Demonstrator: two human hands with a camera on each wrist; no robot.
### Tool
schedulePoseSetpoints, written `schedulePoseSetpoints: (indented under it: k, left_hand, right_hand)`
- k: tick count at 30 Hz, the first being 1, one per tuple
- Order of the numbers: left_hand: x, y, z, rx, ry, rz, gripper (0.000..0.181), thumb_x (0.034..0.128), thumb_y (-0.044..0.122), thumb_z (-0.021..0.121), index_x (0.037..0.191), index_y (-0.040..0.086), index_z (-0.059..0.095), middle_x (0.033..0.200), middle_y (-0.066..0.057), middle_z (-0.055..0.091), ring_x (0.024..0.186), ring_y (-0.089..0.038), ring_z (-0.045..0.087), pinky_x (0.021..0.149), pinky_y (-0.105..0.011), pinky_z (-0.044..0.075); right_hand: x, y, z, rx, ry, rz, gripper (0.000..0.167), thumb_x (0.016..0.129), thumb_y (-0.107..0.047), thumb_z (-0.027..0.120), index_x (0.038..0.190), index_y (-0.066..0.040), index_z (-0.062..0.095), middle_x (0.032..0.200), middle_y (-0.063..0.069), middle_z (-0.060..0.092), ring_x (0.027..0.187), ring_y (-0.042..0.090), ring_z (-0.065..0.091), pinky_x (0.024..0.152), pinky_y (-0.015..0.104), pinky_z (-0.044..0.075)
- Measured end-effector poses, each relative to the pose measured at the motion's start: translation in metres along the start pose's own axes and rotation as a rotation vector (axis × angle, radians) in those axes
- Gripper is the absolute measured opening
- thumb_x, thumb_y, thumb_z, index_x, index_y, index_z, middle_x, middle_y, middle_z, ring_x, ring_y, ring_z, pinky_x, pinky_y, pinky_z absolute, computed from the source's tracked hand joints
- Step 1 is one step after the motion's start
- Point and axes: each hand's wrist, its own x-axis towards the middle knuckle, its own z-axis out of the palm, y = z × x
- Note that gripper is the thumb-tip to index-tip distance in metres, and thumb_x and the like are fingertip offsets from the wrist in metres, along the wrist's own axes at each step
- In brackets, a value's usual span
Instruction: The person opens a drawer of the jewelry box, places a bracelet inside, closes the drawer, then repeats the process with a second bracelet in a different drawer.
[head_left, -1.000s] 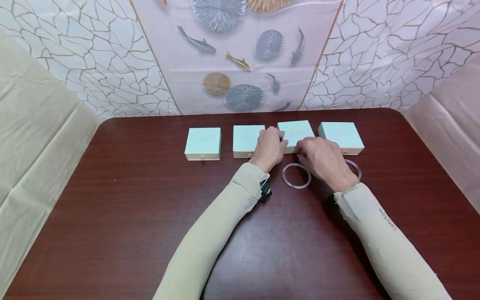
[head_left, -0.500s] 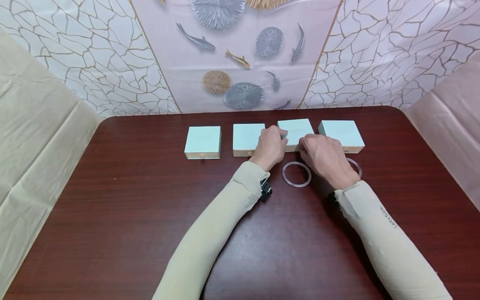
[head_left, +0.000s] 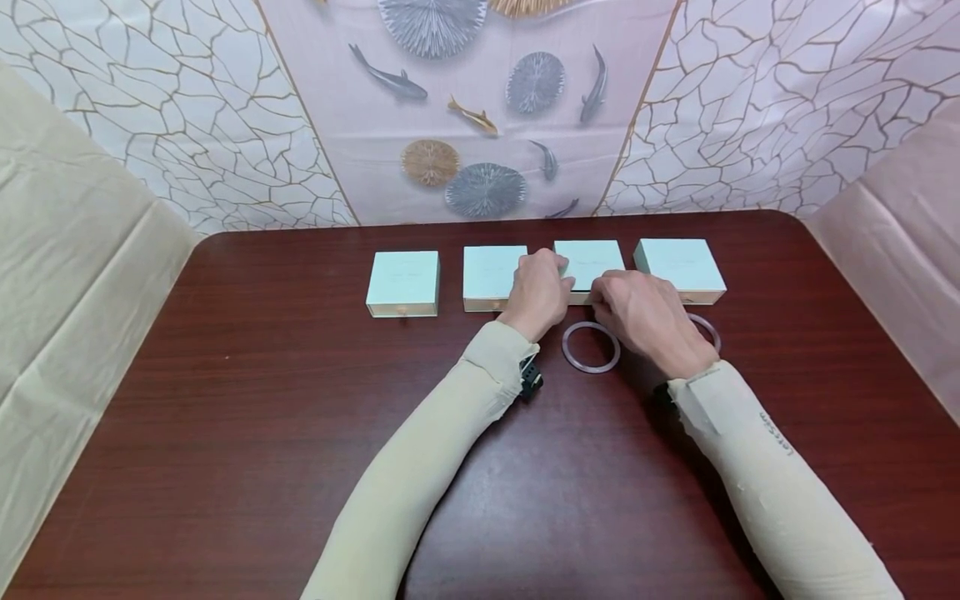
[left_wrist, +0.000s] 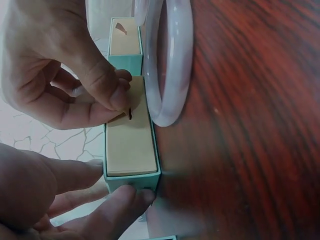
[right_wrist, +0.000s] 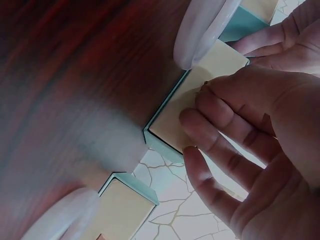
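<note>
Right of centre, I grip the mint box [head_left: 588,260] with the left hand [head_left: 537,290], pinch its tab [right_wrist: 204,86] with the right hand [head_left: 647,318], judging a straight pull safest.

High head view, wrist close-ups, shared box [head_left: 591,263]

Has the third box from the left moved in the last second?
Yes, slightly: the third box has turned clockwise in the head view, now sitting straighter beside the second box.
</note>
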Motion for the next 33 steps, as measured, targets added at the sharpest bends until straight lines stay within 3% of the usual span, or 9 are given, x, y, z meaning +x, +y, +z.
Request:
schedulePoseSetpoints:
  k: [1,6,19,25,33]
  left_hand:
    - [0.0003,-0.0001,0.0004,0.001,-0.003,-0.008,0.027,0.1022,0.018,0.063,0.125,0.012,0.075,0.127,-0.004,0.073,0.117,-0.021,0.068,0.087,-0.027,0.056]
    - [0.002,-0.0024,0.0014,-0.008,-0.024,-0.005,0.034,0.104,0.019,0.06,0.137,0.014,0.067,0.139,-0.002,0.067,0.125,-0.022,0.064,0.09,-0.027,0.055]
    - [0.0035,-0.0053,0.0008,0.017,-0.044,0.014,0.031,0.1049,0.018,0.058,0.134,0.018,0.069,0.14,0.002,0.066,0.126,-0.023,0.062,0.09,-0.027,0.055]
    - [0.0034,-0.0038,0.0009,0.027,-0.047,-0.006,0.028,0.1056,0.021,0.057,0.129,0.018,0.073,0.142,0.003,0.064,0.11,-0.024,0.068,0.072,-0.023,0.049]
    - [0.0029,-0.005,0.0017,0.016,-0.045,-0.008,0.028,0.1058,0.02,0.057,0.129,0.017,0.073,0.142,0.002,0.065,0.1,-0.026,0.068,0.065,-0.023,0.045]
  right_hand:
    - [-0.0001,0.0003,-0.0002,0.001,-0.003,-0.001,0.023,0.082,0.002,0.063,0.067,-0.016,0.058,0.067,-0.001,0.057,0.063,0.021,0.058,0.055,0.044,0.049]
    - [0.0002,0.0008,-0.0003,0.002,-0.017,0.001,0.023,0.081,0.002,0.062,0.067,-0.016,0.059,0.067,-0.001,0.057,0.063,0.02,0.058,0.055,0.044,0.049]
    - [-0.0005,0.0019,-0.0006,0.025,-0.036,0.003,0.019,0.082,0.001,0.064,0.073,-0.016,0.065,0.074,-0.001,0.063,0.07,0.022,0.063,0.058,0.046,0.052]
    - [-0.0013,0.0023,-0.0029,0.034,-0.059,0.011,0.019,0.084,0.0,0.064,0.074,-0.015,0.066,0.074,-0.001,0.064,0.069,0.021,0.062,0.058,0.045,0.051]
    - [-0.0012,0.0027,-0.002,0.035,-0.051,0.006,0.02,0.081,0.001,0.064,0.073,-0.016,0.066,0.073,-0.002,0.064,0.069,0.019,0.062,0.058,0.044,0.051]
